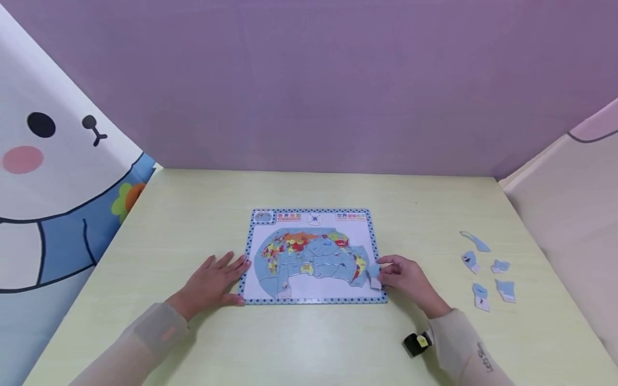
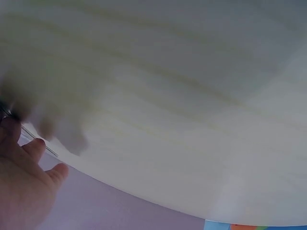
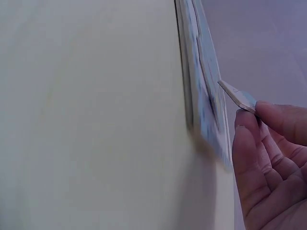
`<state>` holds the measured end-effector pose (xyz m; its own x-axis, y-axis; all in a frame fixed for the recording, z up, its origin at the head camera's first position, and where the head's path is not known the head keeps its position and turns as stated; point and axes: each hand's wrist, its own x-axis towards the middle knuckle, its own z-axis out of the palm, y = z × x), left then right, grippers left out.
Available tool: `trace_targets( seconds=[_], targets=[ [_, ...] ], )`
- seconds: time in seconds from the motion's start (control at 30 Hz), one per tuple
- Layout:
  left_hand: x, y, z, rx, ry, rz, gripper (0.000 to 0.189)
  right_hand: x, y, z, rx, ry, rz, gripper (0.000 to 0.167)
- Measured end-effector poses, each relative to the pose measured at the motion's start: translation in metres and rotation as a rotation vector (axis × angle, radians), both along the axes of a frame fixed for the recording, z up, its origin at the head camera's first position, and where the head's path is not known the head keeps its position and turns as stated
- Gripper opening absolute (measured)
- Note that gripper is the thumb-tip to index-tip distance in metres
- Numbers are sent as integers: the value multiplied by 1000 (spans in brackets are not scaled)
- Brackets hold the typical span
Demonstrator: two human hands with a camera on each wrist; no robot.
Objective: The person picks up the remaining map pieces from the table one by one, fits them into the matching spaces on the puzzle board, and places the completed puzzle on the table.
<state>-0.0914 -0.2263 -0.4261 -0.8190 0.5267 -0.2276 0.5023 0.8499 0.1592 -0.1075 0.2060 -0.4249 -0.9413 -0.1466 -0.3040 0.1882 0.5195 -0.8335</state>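
Observation:
A world map jigsaw puzzle board [image 1: 309,217] with a blue dotted border lies on the table, its upper and left parts filled with pieces. Along the bottom middle of the map, white backing shows. My right hand [image 1: 405,276] pinches a blue and white puzzle piece [image 1: 374,276] between thumb and fingers over the board's right edge; the right wrist view shows this puzzle piece [image 3: 240,98] tilted and raised off the board. Spread flat, my left hand [image 1: 210,284] rests at the board's left edge with its fingertips touching the border.
Several loose puzzle pieces [image 1: 480,296] lie on the table to the right. A small black object with a yellow mark [image 1: 416,344] is beside the right sleeve. A purple backdrop [image 1: 309,91] rises behind the table [image 1: 193,203], and a cartoon-printed cloth [image 1: 63,182] hangs at left.

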Motion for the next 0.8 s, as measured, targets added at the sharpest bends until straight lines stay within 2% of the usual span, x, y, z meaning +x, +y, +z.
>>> trace_targets(
  seconds=[0.17,0.37,0.63,0.8],
  targets=[
    [0,0,-2,10,-24,10,85,-4,-17,1,-8,1,44,25],
    [-1,-1,3,12,-39,32,85,-10,-33,2,-13,19,86,24],
    [2,2,6,8,-32,25,83,-12,-58,1,-52,-47,87,23],
    [2,4,6,-17,-33,23,83,-13,-76,-1,-16,-64,84,22]
  ],
)
